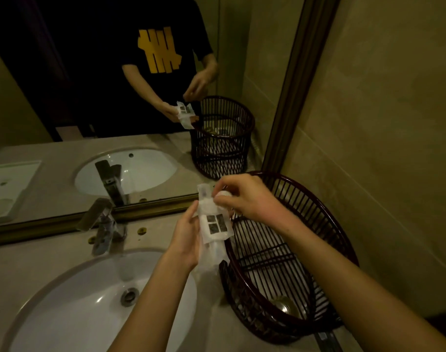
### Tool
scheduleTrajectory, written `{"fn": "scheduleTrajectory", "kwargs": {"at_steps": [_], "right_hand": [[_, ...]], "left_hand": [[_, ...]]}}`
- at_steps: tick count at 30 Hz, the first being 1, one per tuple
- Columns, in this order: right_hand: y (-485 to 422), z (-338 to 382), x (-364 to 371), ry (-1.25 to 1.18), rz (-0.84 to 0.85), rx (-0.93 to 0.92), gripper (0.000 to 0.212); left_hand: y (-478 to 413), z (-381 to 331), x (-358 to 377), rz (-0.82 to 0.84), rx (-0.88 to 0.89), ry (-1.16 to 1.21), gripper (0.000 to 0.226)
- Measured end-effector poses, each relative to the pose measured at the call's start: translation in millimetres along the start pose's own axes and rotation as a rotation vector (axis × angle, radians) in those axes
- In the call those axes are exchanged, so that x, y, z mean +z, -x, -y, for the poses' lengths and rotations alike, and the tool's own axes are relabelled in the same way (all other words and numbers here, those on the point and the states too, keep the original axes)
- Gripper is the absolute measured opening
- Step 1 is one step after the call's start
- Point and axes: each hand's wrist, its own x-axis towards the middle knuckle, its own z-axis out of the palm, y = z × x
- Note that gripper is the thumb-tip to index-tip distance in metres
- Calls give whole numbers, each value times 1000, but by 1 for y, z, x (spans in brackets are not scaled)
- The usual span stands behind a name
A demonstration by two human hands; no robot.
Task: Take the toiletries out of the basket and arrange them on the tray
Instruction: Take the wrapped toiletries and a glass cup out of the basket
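A dark wicker basket (326, 224) stands on the counter against the right wall, with a round metal lid (284, 304) showing at its bottom. My left hand (185, 238) grips a white plastic packet (215, 224) with dark printed squares, held upright just left of the basket's rim. My right hand (244, 196) pinches the packet's top, where something small and white shows between the fingers. The tray is seen only in the mirror, as a white tray reflection (7, 184) at the far left.
A white sink (72, 311) with a drain lies below my left arm. A chrome faucet (102, 224) stands behind it. The gold-framed mirror (150, 208) repeats the basket, the sink and a person in a black shirt. A tiled wall rises to the right.
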Motion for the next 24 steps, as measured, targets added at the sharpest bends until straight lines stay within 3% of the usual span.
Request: {"fn": "scheduleTrajectory", "kwargs": {"at_steps": [3,6,11,15,18,20,22,24], "right_hand": [[-4,1,13,-9,153,40,19],[-7,-4,27,159,218,59,21],[-6,-12,39,412,48,29,27],[-6,-19,23,304,-61,-20,22],[-5,-39,-7,270,-165,62,13],[2,-66,-21,365,-19,199,12],[16,-99,-16,424,289,379,17],[35,-126,8,438,600,573,38]], "left_hand": [[0,0,-2,24,0,39,63],[-2,1,-7,18,6,22,62],[-4,3,-7,26,-13,31,60],[-1,1,-1,35,-6,-2,52],[-1,3,2,7,-22,-79,44],[-2,5,4,-17,-30,-134,43],[-2,7,3,-28,-27,-168,42],[-1,8,2,-29,-15,-169,41]]}}
